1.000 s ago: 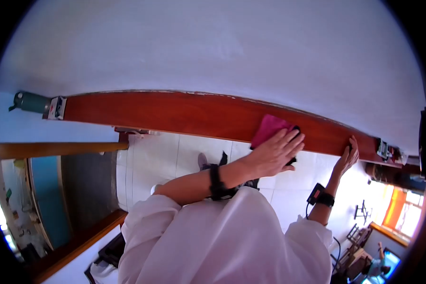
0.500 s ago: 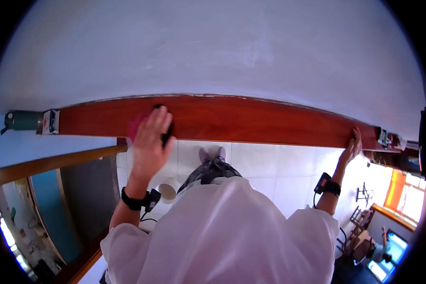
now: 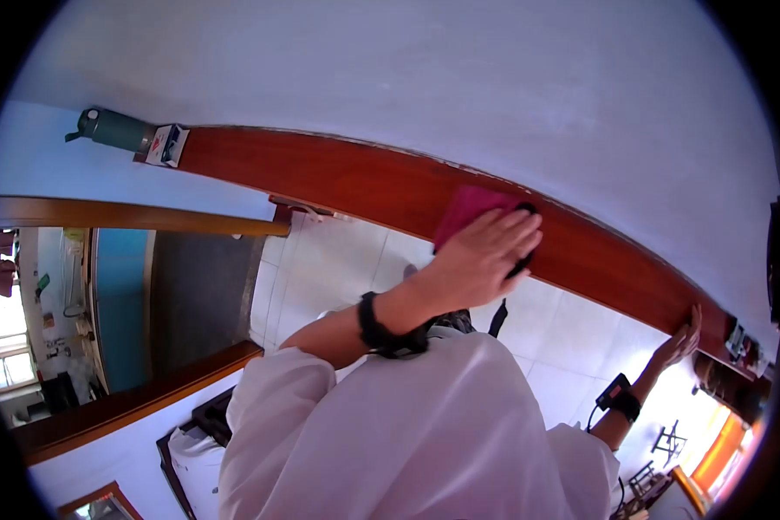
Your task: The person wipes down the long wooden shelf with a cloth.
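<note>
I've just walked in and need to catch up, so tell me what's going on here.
A person in a white top has the left hand spread over a pink cloth on a long reddish-brown ledge, apparently wiping it. The right hand is at the ledge's near edge, further right. A green bottle and a small box sit at the left end.

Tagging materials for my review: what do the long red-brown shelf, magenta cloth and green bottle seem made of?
Shelf: likely varnished wood or veneer, from its faint streaks and soft sheen. Cloth: matte fabric, lying thin and flat; fibre unclear. Bottle: perhaps painted metal, given its satin green body and greyish end, possibly plastic.
</note>
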Tool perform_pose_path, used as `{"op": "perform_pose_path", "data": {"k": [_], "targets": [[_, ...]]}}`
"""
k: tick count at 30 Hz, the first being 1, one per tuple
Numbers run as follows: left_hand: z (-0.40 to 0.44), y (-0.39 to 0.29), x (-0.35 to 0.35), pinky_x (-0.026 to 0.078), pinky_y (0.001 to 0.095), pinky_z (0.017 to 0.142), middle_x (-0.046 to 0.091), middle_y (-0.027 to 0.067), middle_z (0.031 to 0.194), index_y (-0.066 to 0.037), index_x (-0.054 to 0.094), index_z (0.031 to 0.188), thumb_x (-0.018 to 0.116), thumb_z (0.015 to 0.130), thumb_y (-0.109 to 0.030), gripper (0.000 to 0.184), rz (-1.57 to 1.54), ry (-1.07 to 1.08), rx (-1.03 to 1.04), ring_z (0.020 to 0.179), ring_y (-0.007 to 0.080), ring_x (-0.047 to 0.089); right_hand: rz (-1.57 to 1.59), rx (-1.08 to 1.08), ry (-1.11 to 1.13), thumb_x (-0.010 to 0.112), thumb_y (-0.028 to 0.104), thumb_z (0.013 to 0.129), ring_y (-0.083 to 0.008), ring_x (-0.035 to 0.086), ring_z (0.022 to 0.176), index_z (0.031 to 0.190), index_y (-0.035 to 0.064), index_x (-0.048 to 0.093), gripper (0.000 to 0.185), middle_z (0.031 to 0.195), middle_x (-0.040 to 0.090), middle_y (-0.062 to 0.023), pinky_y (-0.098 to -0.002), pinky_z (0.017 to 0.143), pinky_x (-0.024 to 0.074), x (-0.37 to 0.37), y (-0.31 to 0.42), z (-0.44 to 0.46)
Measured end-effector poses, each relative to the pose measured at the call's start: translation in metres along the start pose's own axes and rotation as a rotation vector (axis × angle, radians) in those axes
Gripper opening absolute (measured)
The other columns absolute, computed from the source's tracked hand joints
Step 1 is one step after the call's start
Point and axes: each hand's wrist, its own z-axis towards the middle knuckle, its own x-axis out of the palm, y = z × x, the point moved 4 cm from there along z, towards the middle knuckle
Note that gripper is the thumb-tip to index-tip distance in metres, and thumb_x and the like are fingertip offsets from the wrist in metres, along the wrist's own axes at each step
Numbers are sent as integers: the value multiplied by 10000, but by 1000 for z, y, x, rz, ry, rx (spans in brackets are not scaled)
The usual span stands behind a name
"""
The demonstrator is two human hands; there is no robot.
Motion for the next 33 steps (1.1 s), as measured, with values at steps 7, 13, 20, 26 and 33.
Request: {"op": "perform_pose_path", "data": {"k": [7, 13, 20, 26, 33], "targets": [[-92, 117, -78, 399, 412, 1060, 509, 112, 1394, -72, 553, 1305, 624, 848, -84, 463, 220, -69, -412, 1278, 302, 487, -14, -5, -39, 303, 253, 1003, -225, 519, 1225, 1261, 135, 608, 416, 1336, 581, -28, -384, 1052, 322, 0, 0, -2], [-50, 77, -47, 440, 375, 1032, 541, 89, 1361, -104, 589, 1267, 679, 779, -68, 497, -117, -74, -145, 1263, 288, 504, 14, -61, -34, 307, 268, 1006, -220, 510, 1237, 1262, 137, 604, 413, 1334, 582, -31, -381, 1059, 310, 3, -14, -2], [-12, 23, -17, 273, 439, 1144, 412, 102, 1471, -67, 483, 1373, 585, 897, -327, 551, -46, 11, 92, 1368, 244, 373, 186, -110, -219, 475, 79, 993, -275, 601, 1139, 1174, 15, 635, 250, 1237, 629, -105, -381, 948, 508, -29, 69, 5], [-106, 156, -85, 379, 405, 1085, 432, 54, 1466, -121, 515, 1343, 621, 876, -217, 488, -9, -11, -218, 1333, 255, 426, 379, -203, -14, 491, -62, 931, -295, 591, 1154, 1145, 41, 623, 272, 1188, 642, -108, -410, 995, 488, -4, 261, -51], [-223, 315, -160, 355, 424, 1078, 494, 115, 1402, -48, 535, 1307, 572, 884, -128, 432, 272, -209, -513, 1303, 316, 449, 374, -184, 75, 478, -15, 961, -261, 610, 1117, 1114, 66, 650, 244, 1139, 674, -73, -374, 968, 508, 13, 333, -65]]}}
